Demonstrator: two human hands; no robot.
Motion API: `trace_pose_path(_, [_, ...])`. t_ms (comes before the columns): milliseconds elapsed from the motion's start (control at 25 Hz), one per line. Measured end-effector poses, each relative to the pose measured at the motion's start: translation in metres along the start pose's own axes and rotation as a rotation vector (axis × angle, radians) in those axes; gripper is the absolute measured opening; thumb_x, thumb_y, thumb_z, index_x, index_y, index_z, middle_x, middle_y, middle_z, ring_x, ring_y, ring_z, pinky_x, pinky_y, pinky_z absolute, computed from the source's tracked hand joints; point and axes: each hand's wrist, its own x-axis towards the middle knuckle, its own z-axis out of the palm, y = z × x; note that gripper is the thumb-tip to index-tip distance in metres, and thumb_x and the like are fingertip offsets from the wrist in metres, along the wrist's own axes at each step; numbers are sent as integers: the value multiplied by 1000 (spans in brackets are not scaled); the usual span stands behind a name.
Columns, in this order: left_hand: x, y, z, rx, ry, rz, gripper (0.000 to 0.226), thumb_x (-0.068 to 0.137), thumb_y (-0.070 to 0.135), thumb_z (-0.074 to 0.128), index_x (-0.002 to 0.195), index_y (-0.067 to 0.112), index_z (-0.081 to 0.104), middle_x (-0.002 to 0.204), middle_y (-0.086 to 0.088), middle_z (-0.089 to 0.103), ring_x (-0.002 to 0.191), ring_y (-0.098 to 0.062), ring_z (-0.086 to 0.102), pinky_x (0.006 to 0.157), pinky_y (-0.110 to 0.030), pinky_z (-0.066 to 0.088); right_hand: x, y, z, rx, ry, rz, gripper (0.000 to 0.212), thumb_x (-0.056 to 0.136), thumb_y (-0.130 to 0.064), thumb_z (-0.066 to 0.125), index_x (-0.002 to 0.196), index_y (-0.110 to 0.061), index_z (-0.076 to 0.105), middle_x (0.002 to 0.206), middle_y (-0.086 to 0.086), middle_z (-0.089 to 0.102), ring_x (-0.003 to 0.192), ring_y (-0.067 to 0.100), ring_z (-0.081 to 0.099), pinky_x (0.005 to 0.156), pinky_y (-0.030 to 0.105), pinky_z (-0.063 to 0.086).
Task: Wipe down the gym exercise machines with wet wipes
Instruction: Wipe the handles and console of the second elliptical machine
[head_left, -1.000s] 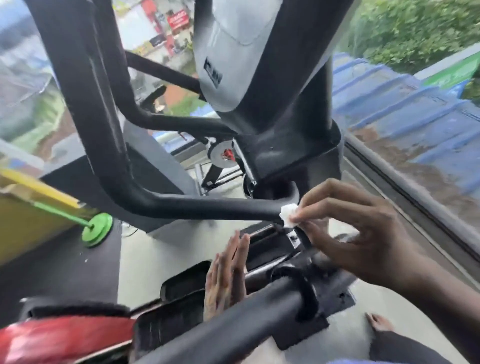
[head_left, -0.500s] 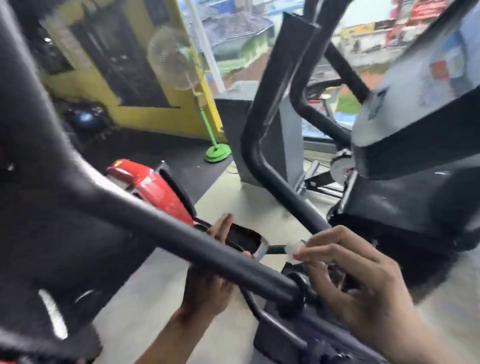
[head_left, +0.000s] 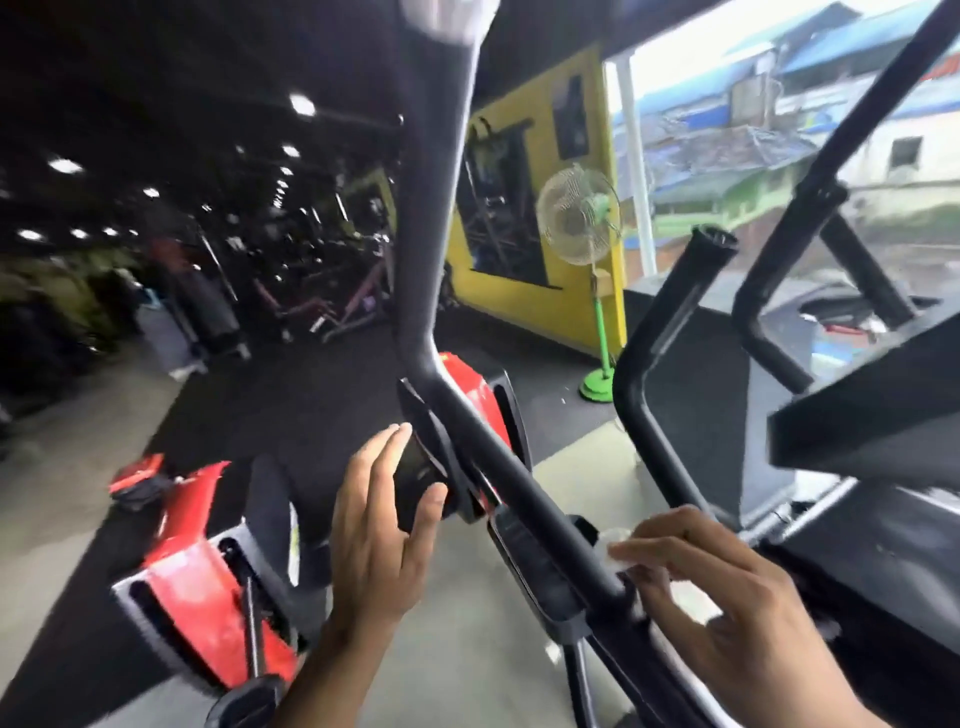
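A black exercise machine fills the foreground; its left handlebar arm (head_left: 498, 457) runs diagonally from top centre down to a pivot at lower centre. My right hand (head_left: 727, 618) pinches a small white wet wipe (head_left: 615, 545) against the lower end of that arm by the pivot. My left hand (head_left: 379, 540) floats to the left of the arm with its fingers spread and nothing in it, close to a black pedal housing (head_left: 426, 467). A second black handlebar (head_left: 654, 374) rises on the right.
Red and black machine covers (head_left: 208, 587) lie low at the left. A green-footed standing fan (head_left: 579, 218) stands before a yellow wall (head_left: 550, 306). The machine's black console body (head_left: 872, 415) is at the right. More gym equipment lines the dim back left, and a window shows roofs outside.
The view has swung left, from the window toward the gym interior. My right hand stays pinching the wipe at the bar's lower end. My left hand has lifted and opened beside the arm.
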Motion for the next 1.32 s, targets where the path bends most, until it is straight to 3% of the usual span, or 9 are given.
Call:
trace_pose_path(200, [92,51,-41,137,96,203,73,105,61,40,164,23,22,166,-5,33,150,-25,40,120,-48,38,57,-12,-1,148,75,-41,44,82,8,76,90,-36,76,97,-12,66,76,13,67,59,32,55])
trace_pose_path(360, [132,62,-43,119,11,181,81,103,66,40,165,40,-3,172,13,14,154,-18,34,113,-57,46,130,-45,-16,372,187,-15,30,89,1,73,89,-28,76,96,-8,68,86,14,69,68,25,58])
trace_pose_path(480, [140,61,-48,172,-19,248,79,104,60,42,165,43,-6,173,16,13,153,-14,36,107,-54,53,174,-60,-25,488,257,46,26,89,-3,74,90,-29,76,95,-9,71,87,6,69,72,10,51])
trace_pose_path(600, [161,73,-62,196,72,317,75,106,53,43,165,40,-2,171,9,20,150,-15,41,106,-50,55,208,-74,-28,502,321,44,23,90,-11,75,93,-34,75,96,-13,74,91,2,69,77,15,52])
trace_pose_path(760, [193,83,-76,214,90,405,72,108,51,41,166,38,1,173,10,16,154,-13,33,116,-38,43,266,-113,-54,287,381,-344,17,96,-11,69,101,-25,78,104,-14,71,98,5,67,79,25,57])
trace_pose_path(880, [187,76,-68,209,70,388,73,107,55,40,165,42,-3,174,12,9,157,-11,27,116,-40,43,306,-144,-64,-56,95,-587,21,96,-7,66,99,-24,79,102,-12,72,96,6,66,83,29,54])
trace_pose_path(960, [176,71,-58,192,53,364,75,106,57,39,165,44,-5,173,18,6,156,-10,29,113,-45,48,324,-151,-65,-253,-15,-481,25,97,-9,64,100,-30,78,104,-13,72,94,3,64,81,19,50])
trace_pose_path(1080, [173,63,-41,167,16,354,78,105,66,35,163,45,-12,171,28,-2,157,-7,24,111,-41,50,319,-136,-59,-42,134,-372,25,95,-9,67,95,-31,78,96,-18,73,89,-3,65,75,4,41])
trace_pose_path(1320, [191,46,10,225,247,385,89,105,67,32,166,16,-7,164,-14,23,149,-15,26,75,-43,63,266,-103,-16,403,427,-84,19,93,-15,72,96,-34,74,90,-22,73,86,-1,68,70,8,46])
